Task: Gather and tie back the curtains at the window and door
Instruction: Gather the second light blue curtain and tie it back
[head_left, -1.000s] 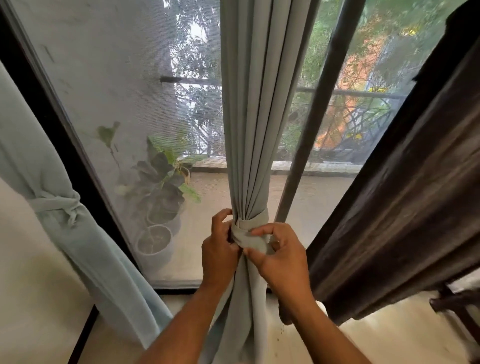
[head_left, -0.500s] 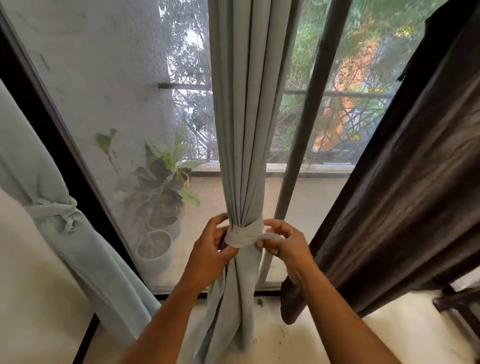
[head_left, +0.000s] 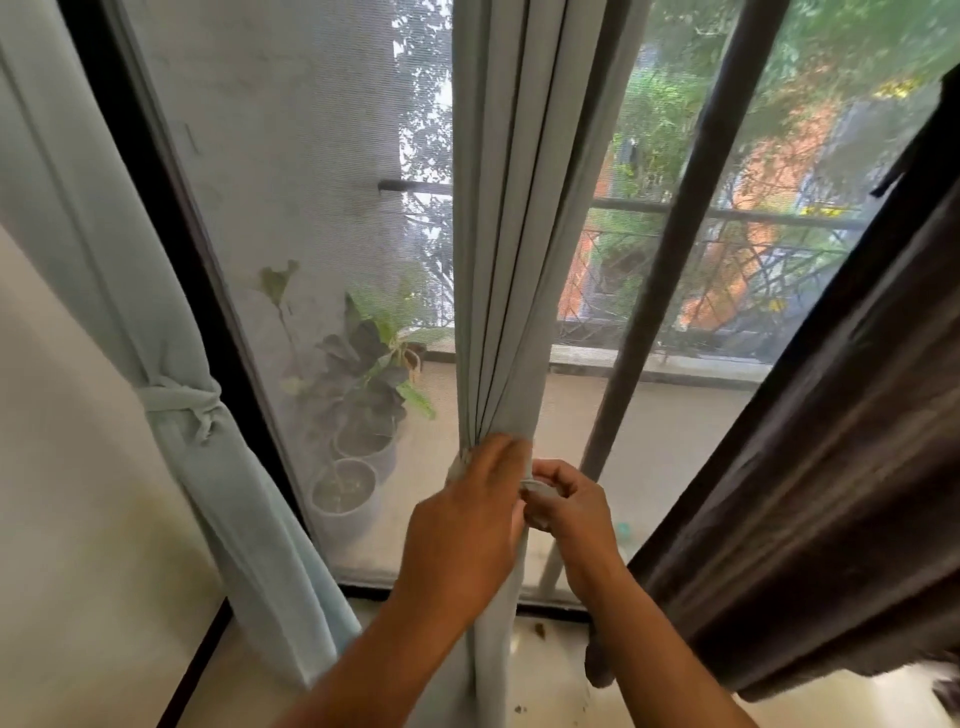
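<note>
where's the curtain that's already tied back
In the head view, the tied light blue curtain hangs at far left against the dark door frame, its knot left of the potted plants.

My only view is head-worn, looking forward and down, close to the grey curtain (head_left: 498, 234) against the screened door (head_left: 322, 208).
</note>
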